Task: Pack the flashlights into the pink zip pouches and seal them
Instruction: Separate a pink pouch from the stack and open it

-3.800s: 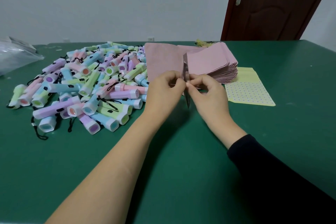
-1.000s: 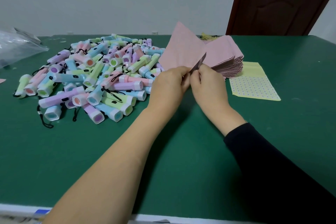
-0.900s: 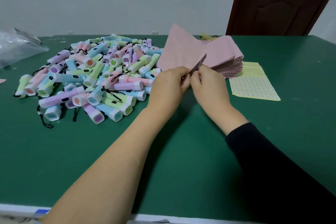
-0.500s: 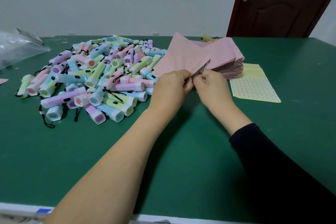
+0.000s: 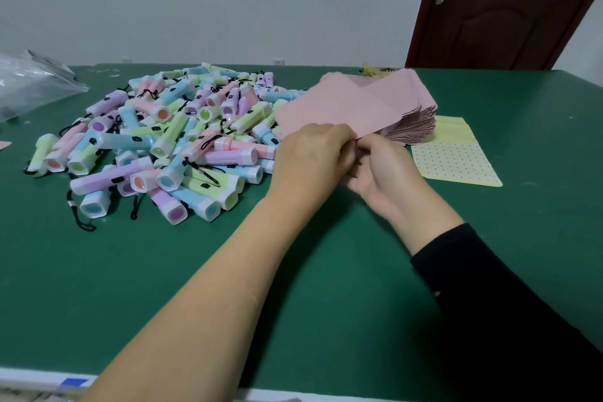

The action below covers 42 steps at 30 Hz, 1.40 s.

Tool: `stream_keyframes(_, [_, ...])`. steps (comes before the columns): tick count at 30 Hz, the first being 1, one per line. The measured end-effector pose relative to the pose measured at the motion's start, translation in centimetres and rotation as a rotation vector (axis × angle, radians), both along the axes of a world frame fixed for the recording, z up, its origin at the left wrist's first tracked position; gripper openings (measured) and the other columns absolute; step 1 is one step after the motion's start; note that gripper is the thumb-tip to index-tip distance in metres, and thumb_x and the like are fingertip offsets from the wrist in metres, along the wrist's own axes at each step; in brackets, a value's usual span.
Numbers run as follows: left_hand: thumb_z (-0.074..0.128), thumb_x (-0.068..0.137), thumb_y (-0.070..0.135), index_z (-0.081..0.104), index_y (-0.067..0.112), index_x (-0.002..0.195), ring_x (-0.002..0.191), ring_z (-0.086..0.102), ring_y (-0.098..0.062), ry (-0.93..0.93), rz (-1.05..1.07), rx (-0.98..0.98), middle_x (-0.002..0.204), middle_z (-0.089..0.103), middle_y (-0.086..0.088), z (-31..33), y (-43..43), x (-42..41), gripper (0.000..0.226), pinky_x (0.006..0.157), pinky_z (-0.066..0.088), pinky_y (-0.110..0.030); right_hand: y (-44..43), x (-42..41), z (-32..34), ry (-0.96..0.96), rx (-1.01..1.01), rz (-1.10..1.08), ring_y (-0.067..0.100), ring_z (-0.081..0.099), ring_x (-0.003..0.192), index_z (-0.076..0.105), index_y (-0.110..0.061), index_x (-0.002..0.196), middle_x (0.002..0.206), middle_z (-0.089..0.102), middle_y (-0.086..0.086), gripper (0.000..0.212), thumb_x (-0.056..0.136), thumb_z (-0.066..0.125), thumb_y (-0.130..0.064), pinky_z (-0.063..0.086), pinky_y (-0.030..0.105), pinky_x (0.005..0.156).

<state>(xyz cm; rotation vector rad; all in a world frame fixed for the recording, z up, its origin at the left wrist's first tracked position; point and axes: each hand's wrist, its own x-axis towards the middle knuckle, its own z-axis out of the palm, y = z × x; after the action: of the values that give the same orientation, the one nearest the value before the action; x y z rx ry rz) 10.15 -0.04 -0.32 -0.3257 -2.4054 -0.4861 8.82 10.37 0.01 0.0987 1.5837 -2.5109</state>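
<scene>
A big heap of pastel flashlights (image 5: 169,140) with black cords lies on the green table at the left. A stack of pink pouches (image 5: 414,107) sits at the middle back. One pink pouch (image 5: 329,111) lies almost flat over the heap's right edge, and both hands pinch its near edge. My left hand (image 5: 313,156) grips it from the left with curled fingers. My right hand (image 5: 381,169) pinches it from the right, thumb on top. The pouch's mouth is hidden by my fingers.
A yellow sheet of small dot stickers (image 5: 456,156) lies right of the stack. A clear plastic bag (image 5: 29,84) sits at the far left. The green table (image 5: 326,287) reaches its white front edge near me. A dark door (image 5: 509,6) stands behind at the right.
The pink pouch has tipped from standing upright to nearly flat over the flashlights. Both hands have stayed together on its near edge and dropped slightly.
</scene>
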Motion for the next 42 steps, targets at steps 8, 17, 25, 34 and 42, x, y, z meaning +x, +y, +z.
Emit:
stream_keyframes(8, [0.045,0.091,0.005,0.033,0.018,0.151,0.142,0.031,-0.025,-0.324,-0.064,0.058,0.157,0.033,-0.006,-1.2,0.0,-0.7,0.063,0.109,0.031,-0.035,0.0,-0.1,-0.8,-0.129,-0.025,0.071,0.009,0.061,0.042,0.060,-0.014,0.093,0.051,0.063,-0.003,0.023,0.097,0.040,-0.003,0.047,0.018,0.041])
stream_keyframes(17, [0.036,0.092,-0.004,0.040,0.015,0.148,0.149,0.019,-0.018,-0.198,-0.282,0.181,0.159,0.028,-0.007,-0.6,0.3,0.0,0.060,0.107,0.006,-0.006,-0.5,-0.5,-1.8,0.064,0.327,-0.180,0.019,0.070,0.087,0.060,-0.022,0.118,0.100,0.072,0.002,0.031,0.093,0.047,-0.010,0.053,0.022,0.051])
stream_keyframes(25, [0.037,0.088,-0.013,0.045,0.016,0.145,0.148,0.024,-0.017,-0.168,-0.282,0.229,0.156,0.035,-0.006,-0.3,0.3,0.2,0.064,0.110,0.013,-0.012,-0.6,-0.5,-2.1,0.279,0.444,-0.223,0.001,0.065,0.085,0.060,-0.027,0.100,0.092,0.069,-0.013,0.020,0.092,0.054,-0.009,0.052,0.014,0.075])
stream_keyframes(34, [0.036,0.085,-0.013,0.041,0.029,0.148,0.137,0.041,-0.023,-0.230,-0.171,0.490,0.154,0.039,-0.013,-0.7,-0.5,-0.6,0.076,0.107,0.025,-0.009,0.1,-0.2,-1.5,0.498,0.602,-0.317,-0.010,0.060,0.103,0.054,-0.021,0.135,0.111,0.067,-0.027,0.048,0.089,0.053,-0.005,0.045,0.009,0.084])
stream_keyframes(42, [0.032,0.077,-0.018,0.045,0.026,0.146,0.146,0.028,-0.017,-0.147,-0.245,0.618,0.155,0.036,-0.015,0.0,-0.7,-0.3,0.083,0.114,0.017,-0.008,0.7,-1.2,-1.5,0.411,0.483,-0.308,0.010,0.062,0.108,0.059,-0.023,0.132,0.121,0.066,-0.009,0.055,0.088,0.045,0.007,0.050,0.013,0.078])
